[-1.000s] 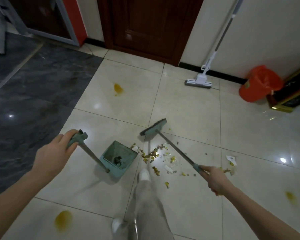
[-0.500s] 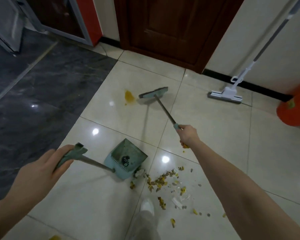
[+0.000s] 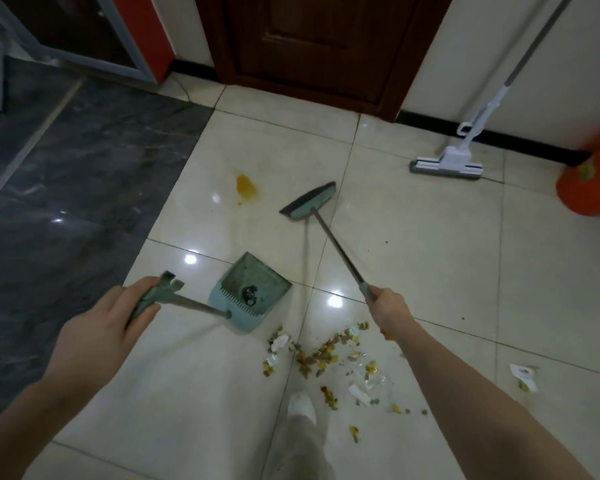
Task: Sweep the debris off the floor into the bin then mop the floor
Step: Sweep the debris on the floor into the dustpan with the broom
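Fingers (image 3: 140, 286) of the left hand (image 3: 108, 327) curl round the dustpan (image 3: 253, 289) handle, and the right hand (image 3: 390, 308) is clamped on the grip of the broom (image 3: 309, 202). The debris (image 3: 317, 356) lies on the floor (image 3: 430, 271) just beside the pan's near corner, ahead of the person's shoe (image 3: 302, 403), with a paper scrap (image 3: 523, 372) well apart to the right. The broom's head is far beyond the pile, near a yellow stain (image 3: 246, 187). It should probably come down behind the crumbs, not through that stain, which is work for the mop (image 3: 447, 164). The pan's open edge seems to face away from the pile, so turning it and pressing its lip flat before short, light strokes would likely help. The orange bin (image 3: 593, 181) stands off to the right.
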Available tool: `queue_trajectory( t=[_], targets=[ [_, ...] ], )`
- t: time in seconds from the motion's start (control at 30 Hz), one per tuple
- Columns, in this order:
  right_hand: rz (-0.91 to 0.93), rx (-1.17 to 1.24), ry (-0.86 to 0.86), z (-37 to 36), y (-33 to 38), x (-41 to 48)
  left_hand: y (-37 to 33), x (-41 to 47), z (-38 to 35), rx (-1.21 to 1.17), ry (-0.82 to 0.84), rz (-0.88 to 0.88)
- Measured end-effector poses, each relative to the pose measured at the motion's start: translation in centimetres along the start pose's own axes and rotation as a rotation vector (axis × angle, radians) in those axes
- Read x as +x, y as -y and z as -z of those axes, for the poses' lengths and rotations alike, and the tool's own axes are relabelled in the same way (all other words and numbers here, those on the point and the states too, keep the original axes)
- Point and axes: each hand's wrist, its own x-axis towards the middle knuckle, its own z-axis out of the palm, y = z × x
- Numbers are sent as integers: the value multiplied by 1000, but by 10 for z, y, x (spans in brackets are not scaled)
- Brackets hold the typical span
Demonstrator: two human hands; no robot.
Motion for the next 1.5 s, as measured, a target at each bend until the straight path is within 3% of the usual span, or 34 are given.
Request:
queue_trajectory(
  t=[0.2,0.53,0.83,1.07,1.33,1.5],
  targets=[
    [-93,-26,-31,-6,-84,-78,-15,-24,7,15,-17,-133],
    [-214,58,-47,-75,-212,-246,-24,-111,13,24,-12,-263],
    [-262,100,-54,-116,-300,-367,-29,-177,24,-17,4,-299],
    [-140,162,-110,-43,-288,-335,-35,-192,21,-18,1,-292],
    [-48,230,-131,32,-206,-180,-45,-177,-9,-18,35,-203],
    [-109,274,-86,48,-170,-103,-50,-166,-29,1,14,-184]
  ],
)
